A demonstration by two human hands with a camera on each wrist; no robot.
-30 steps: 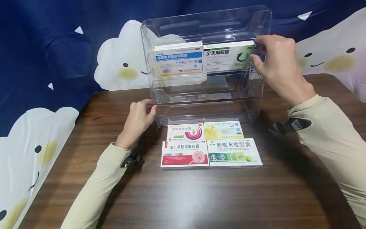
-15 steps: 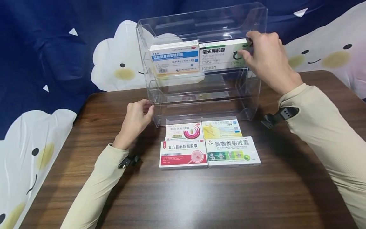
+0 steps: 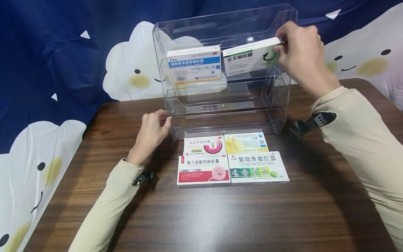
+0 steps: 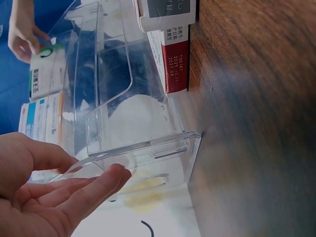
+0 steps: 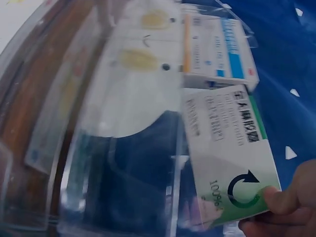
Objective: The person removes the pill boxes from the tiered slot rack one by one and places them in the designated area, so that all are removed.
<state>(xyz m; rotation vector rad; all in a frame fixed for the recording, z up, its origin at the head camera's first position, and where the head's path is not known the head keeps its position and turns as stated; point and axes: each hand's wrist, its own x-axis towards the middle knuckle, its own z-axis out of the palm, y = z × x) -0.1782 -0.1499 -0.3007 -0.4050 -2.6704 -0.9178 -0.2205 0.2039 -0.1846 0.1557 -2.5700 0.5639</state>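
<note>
Gastrodia capsule box (image 3: 250, 58) has tipped, right end up; my right fingers (image 5: 280, 200) pinch there, left fingers (image 4: 98, 191) grip clear rack (image 4: 170, 148); box likely light, crushable: hold by edges

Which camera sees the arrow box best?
The right wrist view: the arrow box is biggest there, its front near. The head view shows it smaller, tilted; the left wrist view, small, turned sideways.
</note>
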